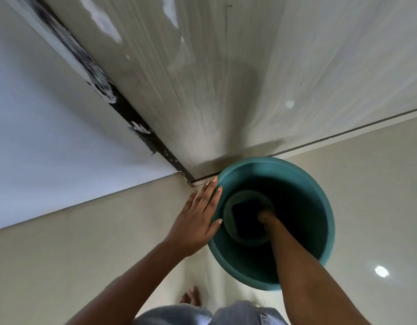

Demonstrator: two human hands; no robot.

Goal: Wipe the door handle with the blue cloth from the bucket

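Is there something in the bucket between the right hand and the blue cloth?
Nothing visible. The right hand is already at the bottom of the teal bucket, at the edge of the dark blue cloth. The left hand rests outside on the rim.

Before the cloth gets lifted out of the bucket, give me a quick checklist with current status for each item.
1. Bucket steadied: ok, left hand lies flat against its outer rim.
2. Right hand at the cloth: ok, it reaches down to the bucket's bottom, at the dark cloth's edge.
3. Cloth gripped: cannot tell, the fingertips are hidden in the dark interior.
4. Cloth is the blue one: cannot tell, it looks dark navy in shadow.
5. Bucket upright on the floor: ok, it stands by the door.
6. Door handle located: not ok, no handle is in view.
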